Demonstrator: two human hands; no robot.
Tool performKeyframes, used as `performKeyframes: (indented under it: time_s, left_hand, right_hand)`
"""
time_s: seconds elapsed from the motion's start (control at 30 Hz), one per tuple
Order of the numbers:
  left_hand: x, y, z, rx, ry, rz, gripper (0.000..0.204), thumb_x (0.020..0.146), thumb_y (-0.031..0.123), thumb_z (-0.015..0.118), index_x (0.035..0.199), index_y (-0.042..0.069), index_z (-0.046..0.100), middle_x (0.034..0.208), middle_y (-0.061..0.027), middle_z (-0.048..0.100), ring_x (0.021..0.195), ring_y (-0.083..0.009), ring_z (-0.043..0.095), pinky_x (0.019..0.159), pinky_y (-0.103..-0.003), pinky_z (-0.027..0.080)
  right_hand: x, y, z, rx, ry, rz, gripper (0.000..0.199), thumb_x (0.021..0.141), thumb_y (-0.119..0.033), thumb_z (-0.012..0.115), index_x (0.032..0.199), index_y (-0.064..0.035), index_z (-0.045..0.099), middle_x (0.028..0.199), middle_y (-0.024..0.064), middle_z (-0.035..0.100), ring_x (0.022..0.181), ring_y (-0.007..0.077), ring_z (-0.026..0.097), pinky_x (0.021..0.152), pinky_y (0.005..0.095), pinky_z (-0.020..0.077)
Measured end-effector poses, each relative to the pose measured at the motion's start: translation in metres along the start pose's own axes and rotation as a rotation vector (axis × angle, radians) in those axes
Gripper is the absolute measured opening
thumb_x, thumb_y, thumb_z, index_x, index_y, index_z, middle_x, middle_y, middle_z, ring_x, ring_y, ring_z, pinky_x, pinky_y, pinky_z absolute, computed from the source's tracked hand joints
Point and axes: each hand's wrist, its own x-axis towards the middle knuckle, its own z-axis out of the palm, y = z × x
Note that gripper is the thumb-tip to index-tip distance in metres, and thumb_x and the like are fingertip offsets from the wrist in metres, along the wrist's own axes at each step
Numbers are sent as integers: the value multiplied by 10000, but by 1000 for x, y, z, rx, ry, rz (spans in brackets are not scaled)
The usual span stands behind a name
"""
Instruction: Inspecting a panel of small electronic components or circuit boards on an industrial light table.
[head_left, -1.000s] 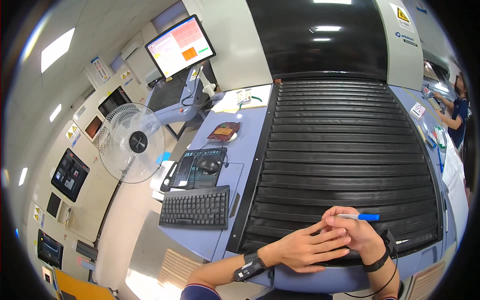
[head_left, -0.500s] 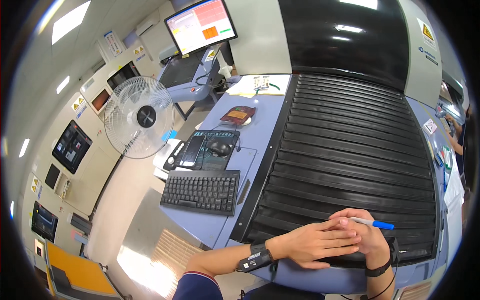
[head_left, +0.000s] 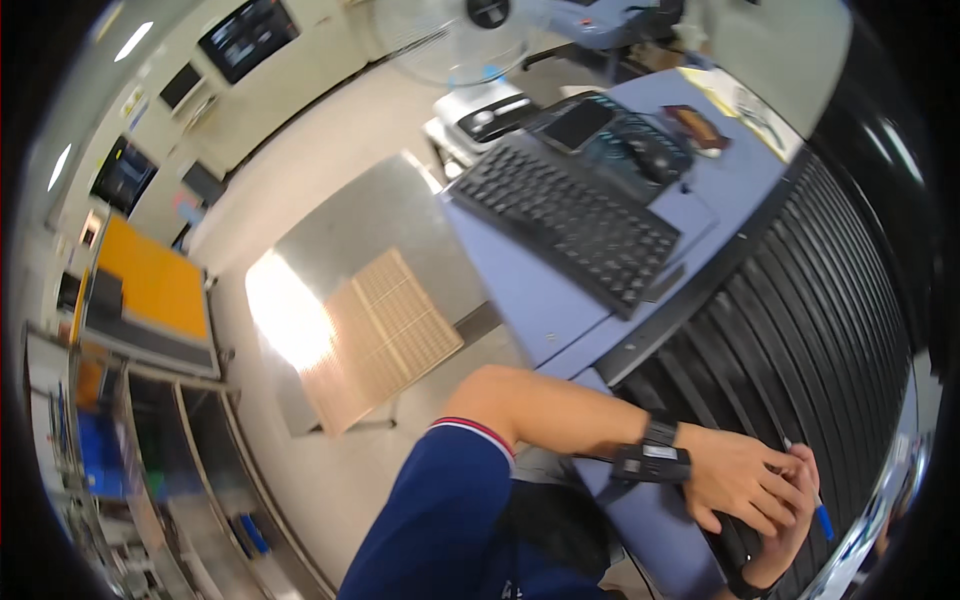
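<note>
My left hand (head_left: 738,475) lies across my right hand, its fingers stretched out and somewhat spread. My right hand (head_left: 795,520) is partly hidden under it, with a pen (head_left: 823,522) held among its fingers. The pen's blue end sticks out on the far right; most of its white body is covered. Both hands rest over the near end of a black ribbed conveyor bed (head_left: 740,340). A dark device is strapped to my left wrist, and a black band circles my right wrist.
Left of the bed, a blue worktop (head_left: 520,300) carries a black keyboard (head_left: 570,220), a mouse, a phone and a dark red packet (head_left: 697,128). Lower left stands a metal table (head_left: 375,215) with perforated tan panels (head_left: 395,325). Beyond are a fan, shelving (head_left: 190,450) and a yellow-topped cart (head_left: 155,275).
My view has swung left and down, bringing the metal table and shelving further in. My hands stay together, now lower right in the picture, and the pen remains in my right hand.
</note>
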Motion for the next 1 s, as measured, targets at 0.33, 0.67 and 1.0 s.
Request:
performKeyframes:
  time_s: [0.33,0.67,1.0]
  left_hand:
    - [-8,-1,22,275,163,129,567,693,508,715,1151,177,670,1174,-29,652,1300,-270,523,974,-583,419]
    - [-6,-3,9,-128,46,-31,592,671,351,742,1188,90,617,1340,-105,577,1317,-332,478,1103,-538,349]
    - [8,1,-9,-117,-406,-205,629,751,307,719,1340,107,625,1483,-86,516,1422,-278,418,1147,-504,360]
  right_hand:
    - [20,33,-45,474,36,270,541,1054,-403,418,1405,3,486,1323,146,572,1247,208,550,1077,361,432]
    - [-4,-1,6,298,20,261,368,1035,-245,475,1282,11,571,1112,72,643,993,148,620,898,269,494]
    - [13,-20,8,830,-199,413,209,956,-182,659,1074,-9,663,920,53,683,783,98,641,670,217,527]
